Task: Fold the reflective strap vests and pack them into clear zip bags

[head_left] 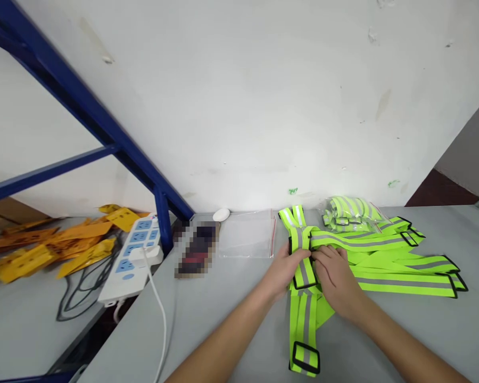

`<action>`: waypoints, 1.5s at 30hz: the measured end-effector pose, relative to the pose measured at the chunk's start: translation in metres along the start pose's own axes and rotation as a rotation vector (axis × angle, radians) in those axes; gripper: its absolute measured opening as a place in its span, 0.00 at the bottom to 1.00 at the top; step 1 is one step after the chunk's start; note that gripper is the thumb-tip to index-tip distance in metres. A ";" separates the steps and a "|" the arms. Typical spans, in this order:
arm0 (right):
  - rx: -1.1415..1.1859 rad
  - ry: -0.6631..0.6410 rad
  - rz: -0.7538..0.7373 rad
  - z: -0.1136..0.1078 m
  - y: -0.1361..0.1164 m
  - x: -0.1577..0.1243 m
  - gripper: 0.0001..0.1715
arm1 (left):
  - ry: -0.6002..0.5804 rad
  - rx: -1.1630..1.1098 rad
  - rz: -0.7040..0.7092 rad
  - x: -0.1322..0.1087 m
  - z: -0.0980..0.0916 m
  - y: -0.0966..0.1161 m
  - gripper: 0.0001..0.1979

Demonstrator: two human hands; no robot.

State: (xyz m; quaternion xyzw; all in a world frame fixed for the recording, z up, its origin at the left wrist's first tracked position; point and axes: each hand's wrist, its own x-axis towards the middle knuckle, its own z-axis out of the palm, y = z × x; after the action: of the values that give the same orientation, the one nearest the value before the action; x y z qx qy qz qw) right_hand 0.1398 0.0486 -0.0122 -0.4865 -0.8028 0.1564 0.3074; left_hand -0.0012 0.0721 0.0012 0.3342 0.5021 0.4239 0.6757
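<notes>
Both hands meet on a lime-green reflective strap (303, 271) with a grey stripe and black buckles. My left hand (284, 267) pinches its left side near a black buckle, thumb on top. From the right, my right hand (337, 276) has its fingers curled at the strap's edge, close to my left thumb; its fingertips are partly hidden. The strap's lower end, with a black slide buckle (306, 358), lies toward me on the table. More lime-green straps (403, 284) with black buckles are spread flat to the right.
Behind the straps lies a clear bag with folded straps (353, 214). Clear zip bags (245, 234), a white oval object (221, 214) and a blurred-out item (197, 250) are at left. Further left are a power strip (133, 255), a white cable (159, 308), a blue frame (139, 165) and yellow packets (83, 236).
</notes>
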 end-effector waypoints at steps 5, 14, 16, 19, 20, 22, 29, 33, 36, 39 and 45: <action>-0.189 0.154 -0.001 0.001 -0.007 -0.008 0.25 | 0.035 -0.180 -0.078 0.000 0.005 -0.005 0.13; -0.508 0.122 -0.315 0.020 -0.028 -0.038 0.25 | -0.058 -0.444 -0.477 -0.009 0.006 -0.010 0.04; -0.518 0.149 -0.306 0.023 -0.024 -0.042 0.26 | -0.102 -0.474 -0.511 -0.014 0.010 -0.006 0.07; -0.513 0.149 -0.335 0.021 -0.013 -0.045 0.26 | -0.154 -0.486 -0.512 -0.019 0.018 -0.002 0.11; -0.512 0.143 -0.345 0.018 -0.009 -0.047 0.26 | -0.170 -0.485 -0.506 -0.019 0.019 -0.002 0.12; -0.489 0.139 -0.364 0.012 -0.002 -0.051 0.26 | -0.221 -0.470 -0.488 -0.019 0.022 -0.004 0.13; -0.200 0.403 -0.318 -0.002 0.017 -0.077 0.30 | -0.573 -0.140 -0.316 -0.014 0.008 -0.007 0.12; 0.089 0.537 -0.154 -0.008 0.019 -0.089 0.25 | -0.685 0.468 -0.011 -0.011 -0.003 0.000 0.14; 0.277 0.516 -0.028 -0.013 0.019 -0.097 0.19 | -0.439 0.861 0.289 -0.004 -0.004 -0.001 0.14; 0.426 0.485 0.130 -0.019 0.022 -0.101 0.13 | -0.288 0.907 0.476 0.002 0.002 -0.004 0.25; 0.519 0.397 0.395 -0.052 0.037 -0.092 0.13 | -0.538 0.955 0.587 0.000 0.035 0.003 0.14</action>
State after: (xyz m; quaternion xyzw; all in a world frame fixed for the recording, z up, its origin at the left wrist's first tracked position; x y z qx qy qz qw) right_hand 0.2299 -0.0165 -0.0241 -0.5587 -0.5520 0.3136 0.5336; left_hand 0.0318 0.0723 0.0136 0.8189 0.3356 0.2214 0.4097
